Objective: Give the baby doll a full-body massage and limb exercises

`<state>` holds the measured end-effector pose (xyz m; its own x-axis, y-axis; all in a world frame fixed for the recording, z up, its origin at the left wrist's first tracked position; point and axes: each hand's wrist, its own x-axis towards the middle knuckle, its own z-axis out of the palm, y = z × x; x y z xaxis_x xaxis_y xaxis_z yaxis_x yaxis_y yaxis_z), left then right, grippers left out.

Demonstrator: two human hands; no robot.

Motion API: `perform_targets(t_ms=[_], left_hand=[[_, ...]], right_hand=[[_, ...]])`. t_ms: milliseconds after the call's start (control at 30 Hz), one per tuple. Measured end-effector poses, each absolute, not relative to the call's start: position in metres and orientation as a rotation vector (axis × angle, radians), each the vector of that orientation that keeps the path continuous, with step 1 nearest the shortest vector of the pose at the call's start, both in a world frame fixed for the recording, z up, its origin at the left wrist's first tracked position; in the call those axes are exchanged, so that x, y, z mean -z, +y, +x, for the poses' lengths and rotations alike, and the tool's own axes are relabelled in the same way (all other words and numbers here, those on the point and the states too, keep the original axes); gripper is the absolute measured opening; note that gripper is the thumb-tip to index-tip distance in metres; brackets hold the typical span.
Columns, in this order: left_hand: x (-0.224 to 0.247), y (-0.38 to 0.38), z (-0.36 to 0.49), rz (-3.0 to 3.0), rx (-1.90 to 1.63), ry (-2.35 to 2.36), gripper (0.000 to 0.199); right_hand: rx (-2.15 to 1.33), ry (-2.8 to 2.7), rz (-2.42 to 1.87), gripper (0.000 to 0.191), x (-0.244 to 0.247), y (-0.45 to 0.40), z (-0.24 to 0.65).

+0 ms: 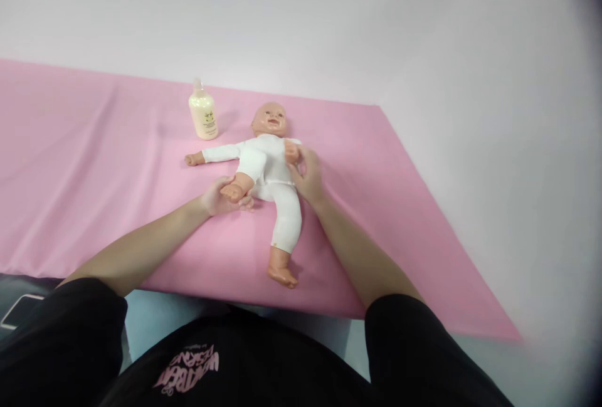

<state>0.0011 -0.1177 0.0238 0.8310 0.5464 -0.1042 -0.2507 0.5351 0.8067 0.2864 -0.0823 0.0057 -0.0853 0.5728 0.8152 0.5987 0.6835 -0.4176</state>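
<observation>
A baby doll (270, 162) in a white body lies on its back on the pink-covered table, head away from me. My left hand (220, 199) is closed around one lower leg of the doll, which is bent up so the foot (234, 192) points towards me. My right hand (309, 175) grips the doll's arm near its small hand (291, 152), folded over the chest. The other leg (286, 225) lies stretched towards me, and the other arm (221, 153) reaches out to the left.
A pump bottle of pale yellow lotion (204, 113) stands left of the doll's head. Folds run through the pink cloth (94, 175) on the left. A white wall (301, 18) rises behind the table, and a phone (21, 311) lies below its front left edge.
</observation>
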Motion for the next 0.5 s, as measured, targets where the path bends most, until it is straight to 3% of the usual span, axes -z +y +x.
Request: perform_targets(t_ms=[100, 333, 500], left_hand=[[-0.025, -0.117, 0.004, 0.831, -0.529, 0.386, 0.052], [-0.027, -0.119, 0.006, 0.931, -0.493, 0.340, 0.054], [-0.019, -0.118, -0.005, 1.140, -0.084, 0.236, 0.067]], right_hand=[[0.152, -1.966, -0.874, 0.036, -0.007, -0.086, 0.284], [0.107, -1.954, -0.935, 0.038, -0.007, -0.085, 0.285], [-0.049, -1.508, -1.037, 0.055, -0.008, -0.077, 0.295]])
